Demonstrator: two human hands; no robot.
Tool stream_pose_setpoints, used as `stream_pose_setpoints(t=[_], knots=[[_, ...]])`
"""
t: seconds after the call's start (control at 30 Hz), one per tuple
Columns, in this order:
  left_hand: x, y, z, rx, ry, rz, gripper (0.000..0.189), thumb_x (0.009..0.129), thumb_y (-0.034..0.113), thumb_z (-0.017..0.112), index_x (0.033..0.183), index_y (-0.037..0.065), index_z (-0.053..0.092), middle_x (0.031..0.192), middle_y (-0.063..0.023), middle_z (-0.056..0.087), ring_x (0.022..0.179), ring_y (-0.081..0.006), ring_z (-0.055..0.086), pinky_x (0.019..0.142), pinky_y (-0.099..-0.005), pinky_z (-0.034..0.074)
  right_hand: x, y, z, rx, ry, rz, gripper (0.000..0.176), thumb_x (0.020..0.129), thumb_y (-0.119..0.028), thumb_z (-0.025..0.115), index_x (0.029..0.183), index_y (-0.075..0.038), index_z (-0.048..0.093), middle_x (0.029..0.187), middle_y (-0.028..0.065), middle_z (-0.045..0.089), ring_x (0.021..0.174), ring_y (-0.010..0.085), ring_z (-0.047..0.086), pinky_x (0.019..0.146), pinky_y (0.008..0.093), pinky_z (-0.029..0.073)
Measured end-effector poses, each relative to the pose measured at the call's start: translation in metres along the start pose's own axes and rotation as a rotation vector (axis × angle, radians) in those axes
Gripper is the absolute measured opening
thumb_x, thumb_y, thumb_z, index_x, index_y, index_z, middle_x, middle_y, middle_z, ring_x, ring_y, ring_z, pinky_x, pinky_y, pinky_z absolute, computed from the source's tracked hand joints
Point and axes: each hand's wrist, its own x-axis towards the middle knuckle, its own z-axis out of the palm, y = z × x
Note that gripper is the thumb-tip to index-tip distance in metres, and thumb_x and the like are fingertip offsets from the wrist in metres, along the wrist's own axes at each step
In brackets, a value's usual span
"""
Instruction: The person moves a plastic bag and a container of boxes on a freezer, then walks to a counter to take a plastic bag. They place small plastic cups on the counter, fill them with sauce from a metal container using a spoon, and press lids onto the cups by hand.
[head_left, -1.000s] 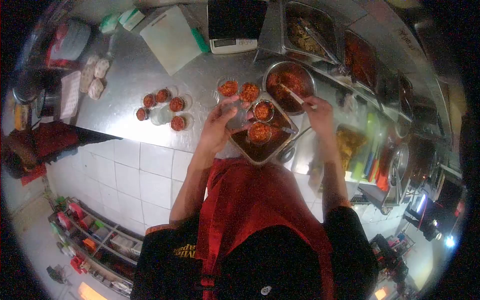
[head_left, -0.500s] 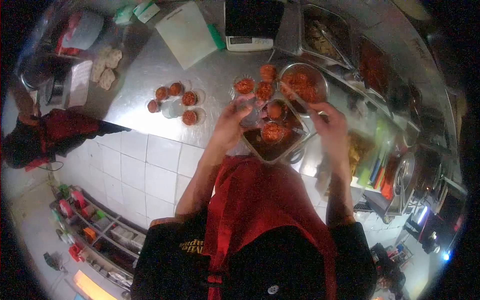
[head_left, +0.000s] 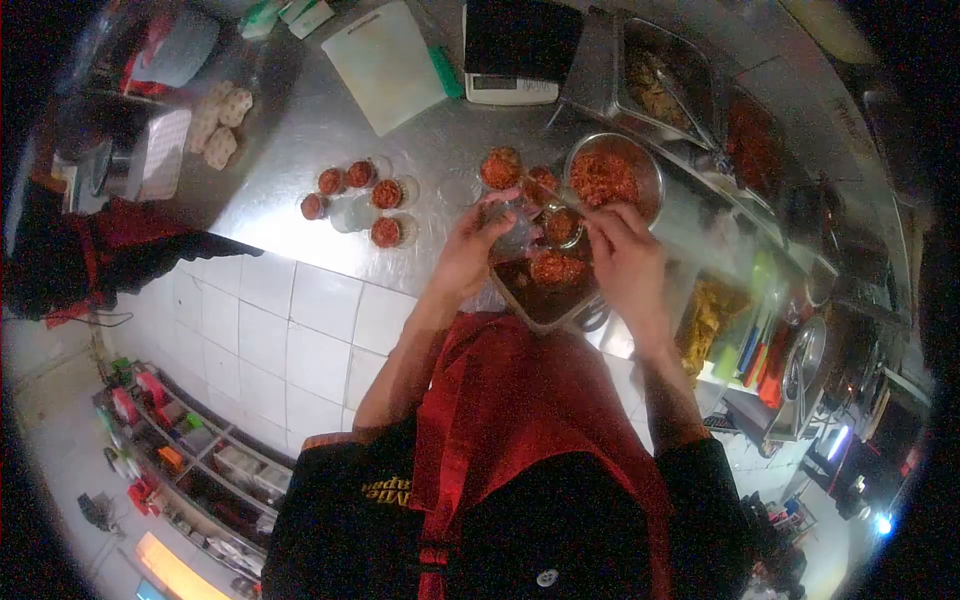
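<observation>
My left hand (head_left: 476, 248) is closed around a clear plastic cup (head_left: 514, 232) at the left edge of a square container (head_left: 545, 318) with dark contents. Thumb and fingers of my right hand (head_left: 628, 262) pinch a thin spoon-like utensil (head_left: 566, 196), its tip pointing left over small cups of red-orange food. One filled cup (head_left: 500, 168) stands just beyond my left fingers; another cup (head_left: 558, 268) sits over the square container. Beyond my right hand is a round metal bowl (head_left: 655, 185) holding red-orange food (head_left: 604, 178). The utensil's tip is blurred.
Several filled cups (head_left: 387, 193) stand left on the steel counter (head_left: 270, 190). Behind are a white cutting board (head_left: 385, 70) and a digital scale (head_left: 512, 90). Food trays (head_left: 668, 80) line the right. Another person's dark-clothed arm (head_left: 130, 250) reaches in at far left.
My right hand has moved left with the utensil, from beside the bowl to over the cups. My left hand stays on the clear cup. The whole view has shifted slightly.
</observation>
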Motion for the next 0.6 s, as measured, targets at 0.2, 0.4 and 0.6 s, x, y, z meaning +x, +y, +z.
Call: stream_pose_setpoints(t=[0.2, 0.4, 0.6], knots=[[-0.001, 0.001, 0.001, 0.012, -0.002, 0.007, 0.038, 0.099, 0.007, 0.054, 0.137, 0.005, 0.046, 0.13, -0.0159, 0.057, 0.107, -0.0288, 0.064, 0.085, -0.0401, 0.058, 0.0, 0.006, -0.001, 0.157, 0.061, 0.022, 0.017, 0.088, -0.008, 0.064, 0.103, -0.012, 0.07, 0.1, 0.0067, 0.067, 0.074, 0.0309, 0.068, 0.061, 0.0404, 0.057], [-0.001, 0.002, 0.006, -0.004, 0.022, 0.01, 0.037, 0.099, 0.006, 0.054, 0.136, 0.005, 0.047, 0.128, -0.0159, 0.058, 0.107, -0.0285, 0.064, 0.083, -0.0396, 0.058, -0.011, 0.0, -0.003, -0.188, 0.01, -0.116, 0.027, 0.085, -0.007, 0.064, 0.109, -0.017, 0.07, 0.103, -0.0003, 0.064, 0.069, 0.0244, 0.068, 0.06, 0.0359, 0.058], [0.001, -0.002, 0.002, 0.039, 0.014, 0.033, 0.036, 0.1, 0.006, 0.054, 0.136, 0.005, 0.048, 0.126, -0.0157, 0.06, 0.106, -0.027, 0.065, 0.081, -0.0383, 0.058, -0.013, 0.008, -0.001, -0.196, -0.009, -0.115, 0.031, 0.083, -0.008, 0.066, 0.111, -0.02, 0.07, 0.104, -0.0023, 0.064, 0.069, 0.0212, 0.069, 0.059, 0.0333, 0.058]])
